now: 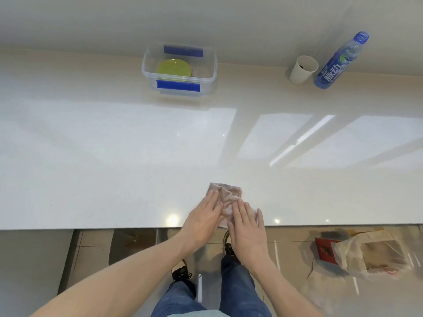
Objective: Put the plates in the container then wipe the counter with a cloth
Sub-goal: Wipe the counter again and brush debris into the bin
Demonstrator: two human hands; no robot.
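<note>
A pinkish-beige cloth (226,197) lies folded on the white counter (114,156) close to its front edge. My left hand (203,219) and my right hand (248,225) both rest flat on the cloth, fingers stretched out, pressing it down. At the back of the counter stands a clear plastic container (179,69) with blue clips. Yellow-green plates (174,69) lie stacked inside it.
A white paper cup (303,69) and a blue drink bottle (341,61) stand at the back right against the wall. Below the counter edge, plastic bags (366,252) lie on the tiled floor to the right of my feet.
</note>
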